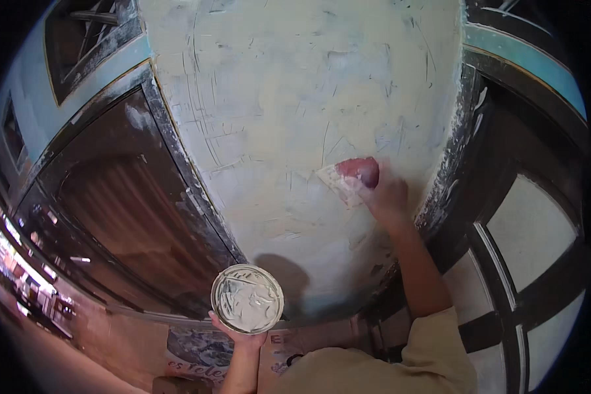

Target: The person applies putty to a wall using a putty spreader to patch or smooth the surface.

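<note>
My right hand (389,197) is closed on a red-handled putty knife (361,169), whose blade, smeared with white paste, lies against the pale, patchy, scratched wall (282,111). Low in the view, my left hand (240,331) holds a round container (247,295) from underneath, filled with off-white paste with smeared tracks across its surface. The container is held in front of the lower wall, where its shadow shows to the right of it.
A dark wooden door (105,217) with a smeared frame stands left of the wall, and a dark frame with white panels (525,236) is on the right. Pale blue trim (92,75) runs above. A printed sheet (190,358) lies on the floor below.
</note>
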`<act>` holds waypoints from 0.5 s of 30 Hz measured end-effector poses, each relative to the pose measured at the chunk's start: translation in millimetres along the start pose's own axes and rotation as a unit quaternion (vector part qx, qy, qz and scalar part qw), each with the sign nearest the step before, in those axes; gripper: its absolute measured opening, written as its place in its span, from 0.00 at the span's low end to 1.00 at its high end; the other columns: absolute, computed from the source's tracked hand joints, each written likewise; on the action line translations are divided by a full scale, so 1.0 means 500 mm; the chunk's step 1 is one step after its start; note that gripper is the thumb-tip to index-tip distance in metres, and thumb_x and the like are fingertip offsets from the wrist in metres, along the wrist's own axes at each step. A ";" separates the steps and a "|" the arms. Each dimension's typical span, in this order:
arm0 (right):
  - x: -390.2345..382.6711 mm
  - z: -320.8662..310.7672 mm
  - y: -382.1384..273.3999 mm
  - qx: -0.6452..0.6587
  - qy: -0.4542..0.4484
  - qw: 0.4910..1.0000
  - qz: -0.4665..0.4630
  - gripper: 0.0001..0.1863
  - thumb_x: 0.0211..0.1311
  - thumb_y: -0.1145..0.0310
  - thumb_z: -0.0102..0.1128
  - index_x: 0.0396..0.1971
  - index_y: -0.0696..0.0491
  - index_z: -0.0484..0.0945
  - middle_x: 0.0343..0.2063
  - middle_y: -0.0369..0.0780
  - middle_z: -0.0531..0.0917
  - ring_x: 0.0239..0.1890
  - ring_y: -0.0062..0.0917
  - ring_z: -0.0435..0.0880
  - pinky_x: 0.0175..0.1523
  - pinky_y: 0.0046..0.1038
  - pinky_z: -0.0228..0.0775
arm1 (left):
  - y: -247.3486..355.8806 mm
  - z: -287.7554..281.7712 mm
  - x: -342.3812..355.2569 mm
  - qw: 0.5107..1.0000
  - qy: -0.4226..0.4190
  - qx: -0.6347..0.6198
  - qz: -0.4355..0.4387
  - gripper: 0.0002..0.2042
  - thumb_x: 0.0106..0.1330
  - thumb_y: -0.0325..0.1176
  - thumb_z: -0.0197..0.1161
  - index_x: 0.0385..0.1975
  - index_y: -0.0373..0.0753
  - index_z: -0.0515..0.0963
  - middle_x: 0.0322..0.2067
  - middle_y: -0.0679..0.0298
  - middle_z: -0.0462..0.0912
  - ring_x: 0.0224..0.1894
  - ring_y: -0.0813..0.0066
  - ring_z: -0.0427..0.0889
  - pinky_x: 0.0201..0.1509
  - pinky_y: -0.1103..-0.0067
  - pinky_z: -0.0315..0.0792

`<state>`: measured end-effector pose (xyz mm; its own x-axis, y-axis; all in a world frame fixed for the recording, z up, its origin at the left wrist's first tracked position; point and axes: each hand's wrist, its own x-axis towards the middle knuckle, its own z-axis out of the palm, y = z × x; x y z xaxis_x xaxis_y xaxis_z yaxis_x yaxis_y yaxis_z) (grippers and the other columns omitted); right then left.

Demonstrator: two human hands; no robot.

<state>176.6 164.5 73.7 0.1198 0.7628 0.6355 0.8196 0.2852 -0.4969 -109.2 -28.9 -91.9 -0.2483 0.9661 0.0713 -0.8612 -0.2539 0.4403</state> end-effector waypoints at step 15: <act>0.078 -0.059 -0.081 -0.094 0.047 0.976 -0.191 0.30 0.54 0.38 0.60 0.44 0.49 0.75 0.32 0.46 0.84 0.35 0.45 0.84 0.41 0.43 0.75 | 0.104 -0.023 0.044 0.995 -0.103 -0.004 -0.004 0.44 0.57 0.74 0.47 0.69 0.50 0.59 0.68 0.62 0.60 0.67 0.55 0.61 0.69 0.54 0.59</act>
<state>164.3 165.5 135.9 -0.1717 0.5626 0.8087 0.9018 0.4203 -0.1009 -164.4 -21.5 -77.7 -0.1461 0.9569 0.2510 -0.8664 -0.2462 0.4344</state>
